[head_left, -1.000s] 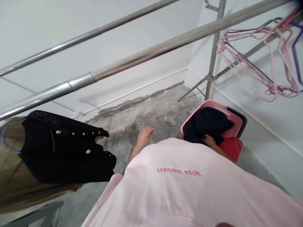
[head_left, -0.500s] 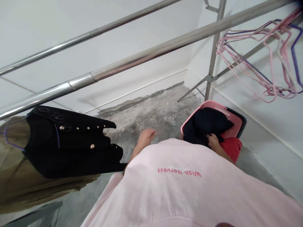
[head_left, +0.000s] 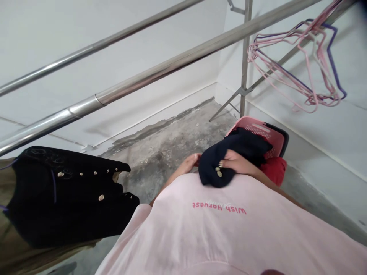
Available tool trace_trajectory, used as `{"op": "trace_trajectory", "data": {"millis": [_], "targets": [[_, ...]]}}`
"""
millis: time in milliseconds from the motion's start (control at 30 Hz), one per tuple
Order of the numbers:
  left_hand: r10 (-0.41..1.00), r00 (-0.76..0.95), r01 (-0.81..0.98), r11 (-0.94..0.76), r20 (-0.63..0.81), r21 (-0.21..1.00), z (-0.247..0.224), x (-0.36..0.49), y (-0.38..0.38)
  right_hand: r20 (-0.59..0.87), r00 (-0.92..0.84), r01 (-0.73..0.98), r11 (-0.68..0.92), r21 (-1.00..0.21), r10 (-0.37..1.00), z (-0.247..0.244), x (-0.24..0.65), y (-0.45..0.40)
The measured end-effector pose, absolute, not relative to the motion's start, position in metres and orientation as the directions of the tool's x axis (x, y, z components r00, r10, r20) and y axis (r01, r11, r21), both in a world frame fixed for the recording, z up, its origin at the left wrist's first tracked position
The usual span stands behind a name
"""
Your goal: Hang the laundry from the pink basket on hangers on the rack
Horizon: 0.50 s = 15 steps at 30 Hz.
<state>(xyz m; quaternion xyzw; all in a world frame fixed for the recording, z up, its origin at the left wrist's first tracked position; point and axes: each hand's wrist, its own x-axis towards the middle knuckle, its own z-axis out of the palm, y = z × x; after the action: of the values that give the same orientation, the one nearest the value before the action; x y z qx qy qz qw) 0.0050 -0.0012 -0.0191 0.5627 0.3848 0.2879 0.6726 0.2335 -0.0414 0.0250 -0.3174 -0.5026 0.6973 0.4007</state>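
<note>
Navy garment (head_left: 208,166) pulled past basket (head_left: 274,142) rim; R hand (head_left: 233,162) grips it, L hand (head_left: 190,162) near, grip unclear.

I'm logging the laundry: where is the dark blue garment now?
The dark blue garment is just right of centre in the head view, gripped by the right hand, between the left hand and the pink basket.

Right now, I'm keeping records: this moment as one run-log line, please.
right grip: holds dark garment | left grip: near it, contact unclear | red cloth: at pink basket
</note>
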Motion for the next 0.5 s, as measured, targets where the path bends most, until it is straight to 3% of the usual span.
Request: {"op": "trace_trajectory", "data": {"millis": [100,300,433,500], "targets": [[0.758,0.609,-0.134,0.389,-0.234,0.912,-0.013,0.021,-0.003,-0.124,-0.632,-0.116,-0.251,-0.961,0.765,0.025,0.217,-0.040],[0.747,0.611,-0.180,0.453,-0.262,0.873,-0.014,0.024,-0.003,-0.125,-0.615,-0.108,-0.241,-0.965,0.778,0.009,0.221,-0.040],[0.792,0.562,-0.227,0.424,-0.238,0.877,-0.011,0.023,0.000,-0.155,-0.559,-0.068,-0.231,-0.970,0.814,-0.001,0.223,-0.040],[0.891,0.428,-0.305,0.300,-0.151,0.904,0.000,0.011,0.004,-0.166,-0.522,-0.046,-0.222,-0.974,0.837,-0.007,0.224,-0.037]]}}
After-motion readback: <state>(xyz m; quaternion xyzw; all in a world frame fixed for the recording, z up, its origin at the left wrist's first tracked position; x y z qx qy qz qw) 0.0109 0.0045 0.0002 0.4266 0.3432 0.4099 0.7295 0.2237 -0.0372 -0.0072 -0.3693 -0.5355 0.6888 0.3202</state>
